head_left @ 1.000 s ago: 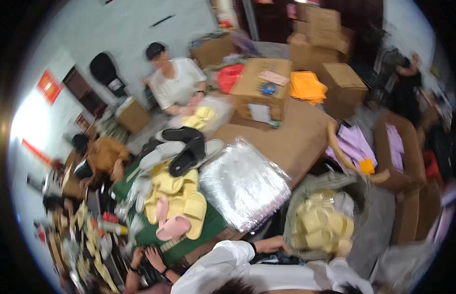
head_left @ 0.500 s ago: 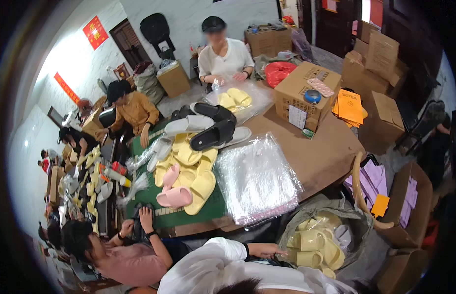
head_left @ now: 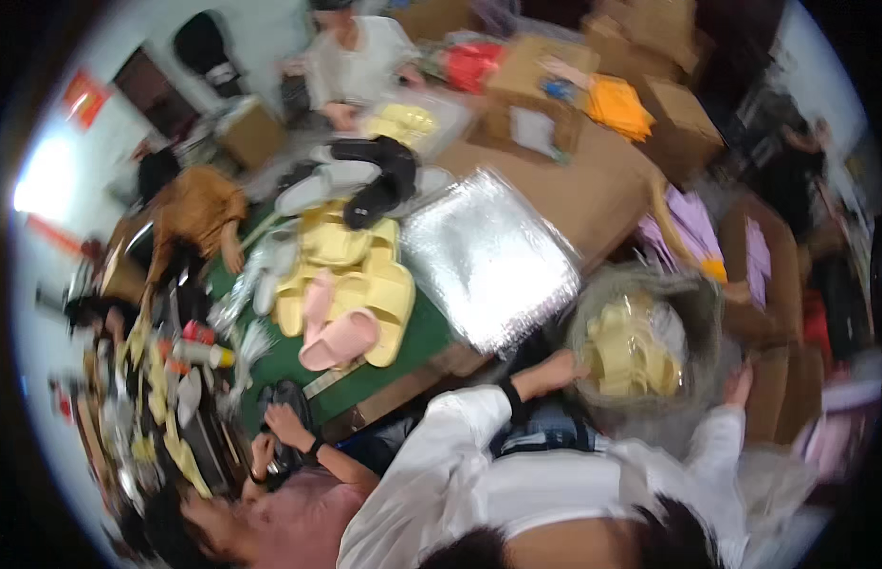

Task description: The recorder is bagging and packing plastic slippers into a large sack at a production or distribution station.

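Observation:
A grey woven sack (head_left: 586,318) stands wide open beside the table, holding yellow slippers (head_left: 607,356) and a paler pair in clear wrapping. At the sack's left rim is my left hand (head_left: 552,374), its fingers touching the edge but smeared by motion. Farther right, past the sack's right side and close to a cardboard box (head_left: 787,379), my right hand (head_left: 739,385) is raised; blur hides how its fingers lie. On the table, a stack of clear plastic bags (head_left: 493,261) lies left of the sack. Next to it are piled yellow slippers (head_left: 392,303), a pink pair (head_left: 339,339) and black slippers (head_left: 376,194).
A brown-topped table (head_left: 593,180) with a green mat (head_left: 427,332) spreads ahead. A wooden chair arm (head_left: 670,223) sits behind the sack, by lilac packets (head_left: 688,228). A closed carton (head_left: 531,95) stands on the table. Co-workers sit at the left and far side.
My view has tilted down and turned, so the table and sack appear higher. My left hand stays by the sack's left rim. My right hand has come into view on the right.

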`<state>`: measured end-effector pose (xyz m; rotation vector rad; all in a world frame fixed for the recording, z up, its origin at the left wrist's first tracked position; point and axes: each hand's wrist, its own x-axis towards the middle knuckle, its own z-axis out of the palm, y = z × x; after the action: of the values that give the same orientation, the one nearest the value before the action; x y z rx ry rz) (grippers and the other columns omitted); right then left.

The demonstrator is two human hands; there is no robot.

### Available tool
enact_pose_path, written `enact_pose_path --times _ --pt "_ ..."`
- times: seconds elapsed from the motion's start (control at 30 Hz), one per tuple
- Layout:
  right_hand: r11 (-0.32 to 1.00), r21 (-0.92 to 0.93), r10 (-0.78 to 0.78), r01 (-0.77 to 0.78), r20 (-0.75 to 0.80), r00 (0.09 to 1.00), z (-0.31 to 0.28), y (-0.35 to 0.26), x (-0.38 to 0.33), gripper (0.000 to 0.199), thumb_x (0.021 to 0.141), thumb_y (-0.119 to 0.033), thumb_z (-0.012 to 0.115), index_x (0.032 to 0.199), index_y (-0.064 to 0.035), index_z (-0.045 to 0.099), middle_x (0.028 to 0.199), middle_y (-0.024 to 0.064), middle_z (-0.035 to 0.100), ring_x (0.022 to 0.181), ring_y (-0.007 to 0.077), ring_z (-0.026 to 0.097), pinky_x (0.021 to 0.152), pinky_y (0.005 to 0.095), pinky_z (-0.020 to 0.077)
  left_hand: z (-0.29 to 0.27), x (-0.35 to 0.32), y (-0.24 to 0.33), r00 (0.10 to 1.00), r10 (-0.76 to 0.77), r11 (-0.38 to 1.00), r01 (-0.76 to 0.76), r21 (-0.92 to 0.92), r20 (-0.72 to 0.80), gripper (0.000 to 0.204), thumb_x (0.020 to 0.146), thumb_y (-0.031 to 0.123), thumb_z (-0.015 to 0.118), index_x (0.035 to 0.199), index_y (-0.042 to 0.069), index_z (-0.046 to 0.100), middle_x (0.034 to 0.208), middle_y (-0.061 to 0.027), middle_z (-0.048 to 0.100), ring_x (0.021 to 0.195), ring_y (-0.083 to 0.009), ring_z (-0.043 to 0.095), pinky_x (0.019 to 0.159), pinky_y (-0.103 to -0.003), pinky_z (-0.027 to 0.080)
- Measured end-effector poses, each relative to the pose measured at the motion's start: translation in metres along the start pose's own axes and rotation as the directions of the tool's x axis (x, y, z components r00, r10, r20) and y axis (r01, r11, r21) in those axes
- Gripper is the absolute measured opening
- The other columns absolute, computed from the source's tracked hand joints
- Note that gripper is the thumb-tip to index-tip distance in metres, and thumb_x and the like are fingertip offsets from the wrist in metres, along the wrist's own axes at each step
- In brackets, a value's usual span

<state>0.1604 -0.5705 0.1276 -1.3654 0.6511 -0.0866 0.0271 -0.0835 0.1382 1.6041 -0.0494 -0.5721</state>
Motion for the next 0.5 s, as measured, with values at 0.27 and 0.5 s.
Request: enact_pose_path --times 0.27,0.5 --pt "0.993 -0.038 -0.088 0.111 0.385 0.919 0.036 -0.171 -0.055 0.026 0.089 -0.031 0.053 0.090 -0.0062 0.059 0.071 0.0020 0.056 0.054 0.0120 0.053 0.049 0.0276 0.0469 0.042 -0.007 0.035 0.988 -0.025 0.916 0.084 -0.392 0.153 0.033 0.090 0.020 0.059 0.111 -0.004 0.060 0.106 -0.0066 0.064 0.096 -0.0141 0.057 0.088 -0.027 0.042" --pt "0.716 -0.635 0.147 -0.291 -0.271 0.951 -0.020 0.053 -0.050 0.073 0.081 -0.063 0.054 0.115 0.0012 0.052 0.105 0.0164 0.058 0.090 0.0284 0.056 0.074 0.0412 0.0450 0.007 -0.033 0.009 0.971 -0.221 0.829 0.235 -0.508 0.088 0.037 0.089 0.023 0.062 0.115 -0.002 0.058 0.110 -0.0063 0.063 0.100 -0.0147 0.057 0.088 -0.028 0.041"
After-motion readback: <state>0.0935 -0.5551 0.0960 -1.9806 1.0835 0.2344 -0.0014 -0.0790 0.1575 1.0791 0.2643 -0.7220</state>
